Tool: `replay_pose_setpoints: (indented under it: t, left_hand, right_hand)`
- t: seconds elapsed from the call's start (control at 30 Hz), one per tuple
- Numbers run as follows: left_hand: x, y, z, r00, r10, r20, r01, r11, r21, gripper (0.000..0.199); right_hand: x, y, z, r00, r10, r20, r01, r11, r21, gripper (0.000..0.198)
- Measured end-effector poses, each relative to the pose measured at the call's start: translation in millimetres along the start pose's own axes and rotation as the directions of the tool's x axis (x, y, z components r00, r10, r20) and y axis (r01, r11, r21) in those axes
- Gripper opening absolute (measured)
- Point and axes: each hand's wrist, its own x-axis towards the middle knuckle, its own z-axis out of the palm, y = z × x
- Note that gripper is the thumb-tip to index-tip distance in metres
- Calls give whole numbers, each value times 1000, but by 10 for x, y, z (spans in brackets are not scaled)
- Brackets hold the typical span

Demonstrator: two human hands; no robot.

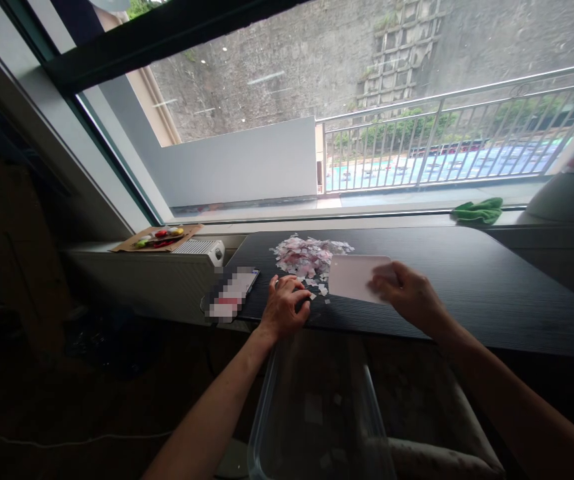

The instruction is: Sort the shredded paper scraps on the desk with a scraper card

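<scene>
My right hand [407, 292] grips the right end of a flat, pale pink rectangular card [351, 275] with rounded corners; the fingers are slightly blurred. The card's left edge meets a heap of small paper pieces [304, 255], whitish and pink, on the dark table [447, 267]. My left hand [285, 308] is at the near edge of the heap, fingers loosely bent and thumb apart, with a few loose pieces beside it. Below the table edge, a clear plastic bin [261, 427] stands in front of me, with a few pale scraps inside.
A phone [234, 293], partly blurred out, lies at the table's left edge. A radiator [141, 280] stands to the left, with a cardboard piece [131, 240] and colourful items on top. A green cloth [479, 211] lies on the sill beneath the large window.
</scene>
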Motion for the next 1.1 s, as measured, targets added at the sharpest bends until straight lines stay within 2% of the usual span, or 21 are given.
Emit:
replay_pose_setpoints:
  t: [0.23,0.43,0.7,1.1]
  left_hand:
    - [-1,3,-8,1000,-21,-8,21,1000,-12,17]
    - [5,14,-22,1000,-26,-1,26,999,-21,16]
    - [-6,2,-1,1000,-20,-23,20,1000,-7,15]
    - [-4,11,-15,1000,-25,-19,25,1000,-10,16]
  right_hand:
    - [-37,-15,8,993,78,89,-84,994,68,15]
    - [-3,10,34,985,151,82,-162,976,143,15]
    - [-12,157,69,973,203,106,-212,974,82,13]
    - [-94,158,121,926,287,243,-345,906,244,21]
